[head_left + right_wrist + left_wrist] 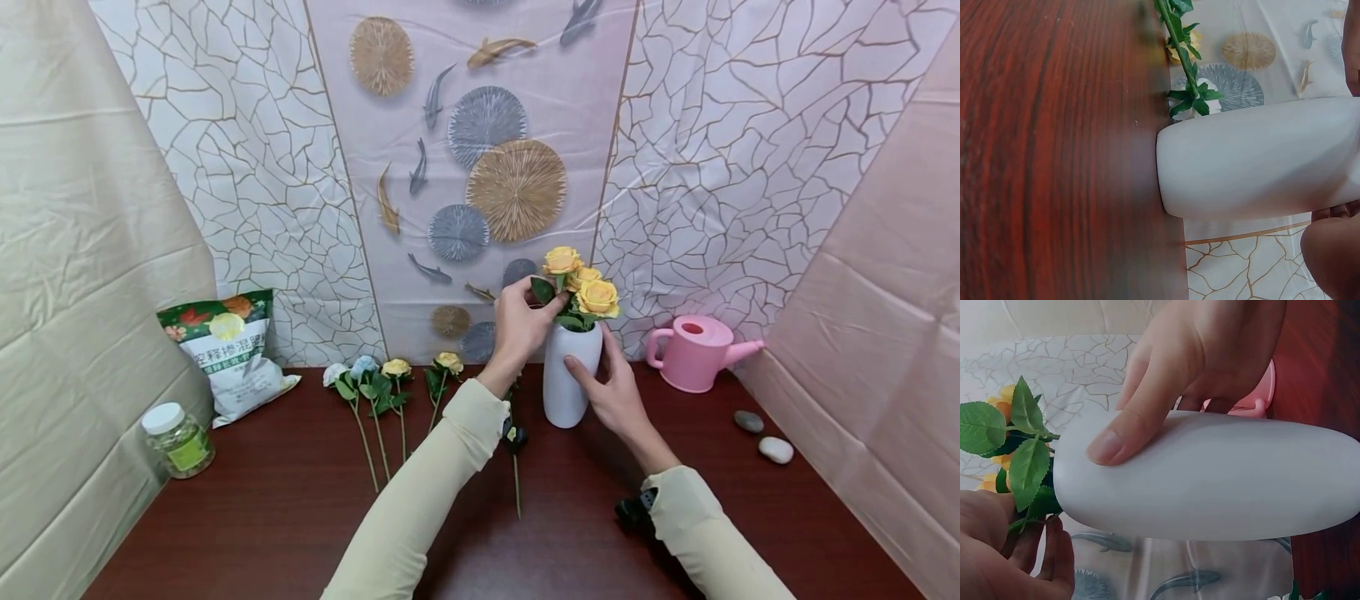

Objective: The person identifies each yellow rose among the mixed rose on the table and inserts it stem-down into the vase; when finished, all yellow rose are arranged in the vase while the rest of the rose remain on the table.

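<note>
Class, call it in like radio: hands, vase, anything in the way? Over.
Left hand holding yellow roses at the mouth of the white vase. Right hand gripping the vase. Vase upright. Nothing visible in the way.

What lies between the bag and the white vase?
The head view shows, left to right, a white flower, a blue flower, two yellow flowers, the left sleeve and, short of the vase, one more stem, partly hidden.

White vase [564, 393]; yellow roses [597, 297]; streaked tabletop [1054, 156], seemingly red-brown.
</note>
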Demonstrator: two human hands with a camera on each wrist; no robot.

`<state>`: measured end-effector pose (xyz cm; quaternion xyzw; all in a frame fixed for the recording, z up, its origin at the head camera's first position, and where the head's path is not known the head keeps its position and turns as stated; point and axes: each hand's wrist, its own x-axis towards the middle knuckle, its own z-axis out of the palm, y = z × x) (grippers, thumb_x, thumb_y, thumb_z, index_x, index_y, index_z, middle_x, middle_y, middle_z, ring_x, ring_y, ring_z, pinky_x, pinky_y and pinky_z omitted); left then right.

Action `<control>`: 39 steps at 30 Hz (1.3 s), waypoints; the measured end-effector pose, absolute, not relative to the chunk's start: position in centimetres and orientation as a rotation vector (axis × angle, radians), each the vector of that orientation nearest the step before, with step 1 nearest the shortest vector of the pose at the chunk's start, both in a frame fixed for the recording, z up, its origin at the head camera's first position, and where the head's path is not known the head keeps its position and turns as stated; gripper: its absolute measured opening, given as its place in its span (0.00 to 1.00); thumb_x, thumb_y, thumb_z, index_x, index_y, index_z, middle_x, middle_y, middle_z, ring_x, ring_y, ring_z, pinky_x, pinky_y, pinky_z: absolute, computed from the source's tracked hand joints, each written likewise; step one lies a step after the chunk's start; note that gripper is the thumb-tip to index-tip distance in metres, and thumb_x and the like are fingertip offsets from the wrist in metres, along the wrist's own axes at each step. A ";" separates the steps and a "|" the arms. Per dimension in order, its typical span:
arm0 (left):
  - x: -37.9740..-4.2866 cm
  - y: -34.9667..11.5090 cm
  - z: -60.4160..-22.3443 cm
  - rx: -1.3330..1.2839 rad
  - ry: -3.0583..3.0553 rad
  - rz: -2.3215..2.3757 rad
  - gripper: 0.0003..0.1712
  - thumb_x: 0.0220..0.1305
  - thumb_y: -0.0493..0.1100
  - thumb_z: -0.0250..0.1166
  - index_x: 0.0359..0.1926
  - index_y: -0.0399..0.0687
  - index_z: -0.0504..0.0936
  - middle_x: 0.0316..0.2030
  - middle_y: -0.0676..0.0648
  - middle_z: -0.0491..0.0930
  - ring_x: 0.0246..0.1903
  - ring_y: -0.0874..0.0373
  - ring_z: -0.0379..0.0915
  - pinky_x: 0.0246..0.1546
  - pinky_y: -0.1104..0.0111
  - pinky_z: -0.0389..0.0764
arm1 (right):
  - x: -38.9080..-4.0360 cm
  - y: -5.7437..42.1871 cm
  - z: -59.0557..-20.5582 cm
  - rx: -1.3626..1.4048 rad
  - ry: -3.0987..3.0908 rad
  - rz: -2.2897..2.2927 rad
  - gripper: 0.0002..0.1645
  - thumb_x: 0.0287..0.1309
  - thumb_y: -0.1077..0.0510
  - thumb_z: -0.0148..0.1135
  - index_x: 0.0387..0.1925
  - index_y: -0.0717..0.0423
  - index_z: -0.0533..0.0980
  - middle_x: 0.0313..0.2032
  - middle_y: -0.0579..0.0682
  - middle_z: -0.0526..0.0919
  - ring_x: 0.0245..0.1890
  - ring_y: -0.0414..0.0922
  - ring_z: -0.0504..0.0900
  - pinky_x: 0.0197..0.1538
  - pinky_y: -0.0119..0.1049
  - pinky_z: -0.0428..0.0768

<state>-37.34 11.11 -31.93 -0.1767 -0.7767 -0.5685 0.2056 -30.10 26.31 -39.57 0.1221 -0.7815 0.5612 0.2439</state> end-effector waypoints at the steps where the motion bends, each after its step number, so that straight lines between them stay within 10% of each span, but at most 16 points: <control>1: -37.4 11.1 -31.9 -0.496 -2.178 -1.570 0.09 0.59 0.55 0.74 0.37 0.60 0.86 0.29 0.58 0.87 0.32 0.67 0.82 0.37 0.69 0.83 | -30.1 26.3 -39.5 0.336 -2.132 1.535 0.47 0.65 0.54 0.67 0.78 0.49 0.54 0.71 0.52 0.68 0.68 0.45 0.71 0.64 0.29 0.74; 28: -36.2 3.4 -37.4 -0.771 -2.097 -1.514 0.09 0.69 0.51 0.66 0.49 0.61 0.85 0.41 0.58 0.88 0.40 0.68 0.85 0.44 0.69 0.86 | -31.7 26.8 -41.4 0.382 -2.065 1.534 0.44 0.64 0.53 0.68 0.75 0.35 0.58 0.68 0.49 0.72 0.65 0.41 0.73 0.60 0.22 0.75; 39: -36.4 -5.2 -41.9 -0.538 -2.364 -1.360 0.09 0.67 0.41 0.67 0.47 0.50 0.85 0.40 0.50 0.88 0.39 0.59 0.86 0.42 0.66 0.87 | -30.0 26.3 -39.9 0.348 -2.099 1.543 0.45 0.64 0.54 0.68 0.77 0.45 0.56 0.69 0.53 0.71 0.66 0.42 0.71 0.62 0.22 0.73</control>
